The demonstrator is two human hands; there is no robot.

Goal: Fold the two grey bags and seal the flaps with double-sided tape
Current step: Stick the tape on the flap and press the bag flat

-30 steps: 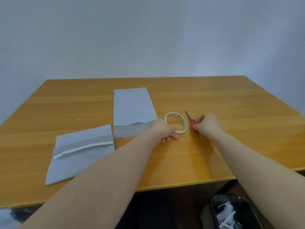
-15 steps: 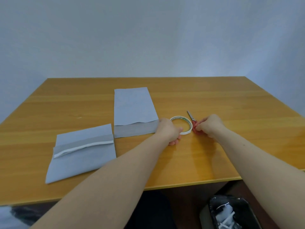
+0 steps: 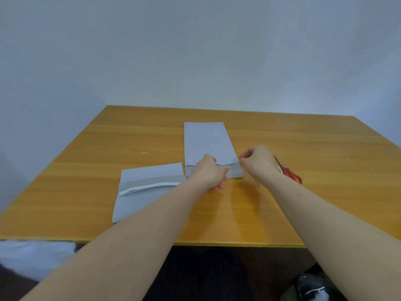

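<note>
The upright grey bag (image 3: 207, 142) lies flat on the bench (image 3: 303, 203). Its near flap (image 3: 235, 171) is covered partly by the left hand (image 3: 209, 172), curled closed; what the grip holds cannot be told. The right hand (image 3: 258, 162) is pinched narrow at the flap's right end. The second grey bag (image 3: 138, 198) lies left of it. No writing can be read.

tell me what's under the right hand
Under the right hand lie red-handled scissors, partly hidden by the wrist, and the bag flap's right end. The tape roll isn't visible.

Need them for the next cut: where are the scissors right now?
In the head view the red-handled scissors lie on the table, right of centre, partly hidden behind the right hand, just right of the upright grey bag.
</note>
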